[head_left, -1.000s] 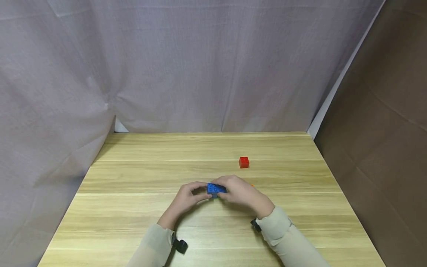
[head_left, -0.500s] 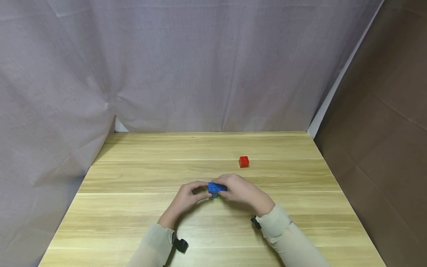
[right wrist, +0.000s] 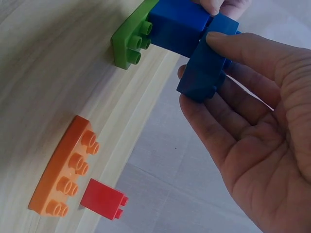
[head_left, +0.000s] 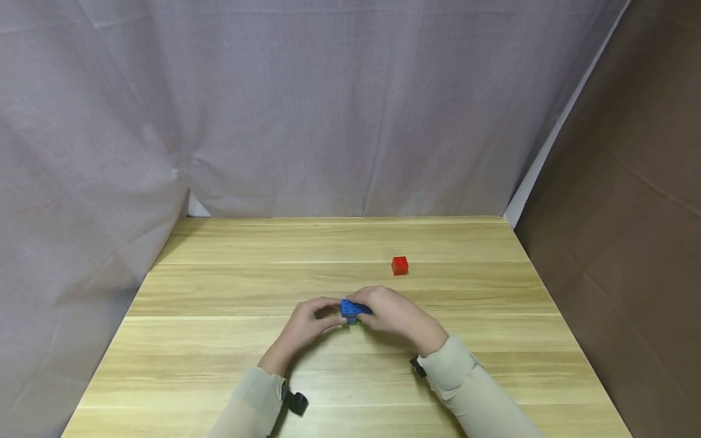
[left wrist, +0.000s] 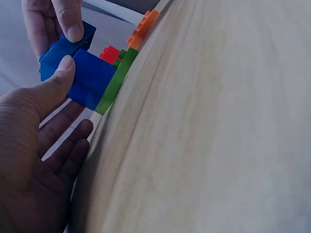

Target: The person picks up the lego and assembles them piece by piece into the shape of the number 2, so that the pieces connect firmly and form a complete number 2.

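Note:
Low over the middle of the table, both hands meet at a small stack of toy building bricks. On top is a long blue brick (right wrist: 201, 63), which my right hand (head_left: 397, 316) pinches between thumb and fingers. It overhangs a taller blue brick (left wrist: 92, 77) that stands on a green base brick (right wrist: 127, 41), whose bare studs stick out to one side. From the other side my left hand (head_left: 306, 325) grips the blue bricks, its thumb pressed close to where the two meet. The remaining left fingers reach behind the stack, partly hidden.
Farther back on the wooden table (head_left: 246, 243) stands a red brick (head_left: 400, 266). An orange brick (right wrist: 60, 170) with several studs lies near the red one, hidden from the head view behind the right hand. Grey cloth (head_left: 306, 109) hangs along the back.
The right hand has shifted very slightly, and the orange edge that showed beside it a second ago is now covered. Both hands keep their hold on the blue bricks.

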A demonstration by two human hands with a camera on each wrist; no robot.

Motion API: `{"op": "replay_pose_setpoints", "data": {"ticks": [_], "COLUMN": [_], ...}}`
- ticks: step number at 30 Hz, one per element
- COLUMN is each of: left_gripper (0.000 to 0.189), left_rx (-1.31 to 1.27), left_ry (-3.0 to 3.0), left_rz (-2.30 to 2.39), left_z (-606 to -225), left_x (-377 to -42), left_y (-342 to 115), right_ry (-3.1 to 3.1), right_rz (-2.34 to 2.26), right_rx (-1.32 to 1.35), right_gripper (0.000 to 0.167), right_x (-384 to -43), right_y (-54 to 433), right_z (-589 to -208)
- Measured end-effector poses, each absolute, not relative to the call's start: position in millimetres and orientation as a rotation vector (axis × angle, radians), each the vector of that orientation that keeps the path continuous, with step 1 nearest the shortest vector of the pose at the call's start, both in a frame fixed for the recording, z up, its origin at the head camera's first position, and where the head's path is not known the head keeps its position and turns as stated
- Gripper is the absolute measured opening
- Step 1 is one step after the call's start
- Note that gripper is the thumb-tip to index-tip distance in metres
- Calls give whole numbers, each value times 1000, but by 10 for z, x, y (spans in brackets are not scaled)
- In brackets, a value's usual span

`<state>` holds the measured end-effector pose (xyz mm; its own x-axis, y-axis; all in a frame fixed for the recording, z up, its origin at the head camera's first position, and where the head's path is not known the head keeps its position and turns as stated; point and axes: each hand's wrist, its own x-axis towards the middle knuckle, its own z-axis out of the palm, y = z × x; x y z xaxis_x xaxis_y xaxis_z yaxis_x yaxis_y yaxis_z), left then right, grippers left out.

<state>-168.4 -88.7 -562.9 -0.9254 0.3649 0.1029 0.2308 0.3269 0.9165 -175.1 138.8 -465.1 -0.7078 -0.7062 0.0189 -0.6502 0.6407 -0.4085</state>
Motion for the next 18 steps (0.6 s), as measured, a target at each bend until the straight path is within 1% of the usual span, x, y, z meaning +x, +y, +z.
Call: {"op": "replay_pose_setpoints", "data": {"ticks": [5,9,18], "left_gripper": [38,38,35], "left_rx": [650,727,702], "left_ry": [2495,2485,2426], "left_rz": [1641,1692,1785], "left_z": [-5574,-5505,-5477], "left_x": [-1676,-1663,-1645], "left_y": [-888,-868,-845], "right_ry": [2707,2707,2702], "right_rz": [-613,-625,-644], "right_rx": [-1113,-1104,-1115], "right_gripper": [36,37,37], "right_x": [-1747,-1748,-1757], "right_y": [1395,1403,1405], "right_z": [-4660,-4664,-4669]}}
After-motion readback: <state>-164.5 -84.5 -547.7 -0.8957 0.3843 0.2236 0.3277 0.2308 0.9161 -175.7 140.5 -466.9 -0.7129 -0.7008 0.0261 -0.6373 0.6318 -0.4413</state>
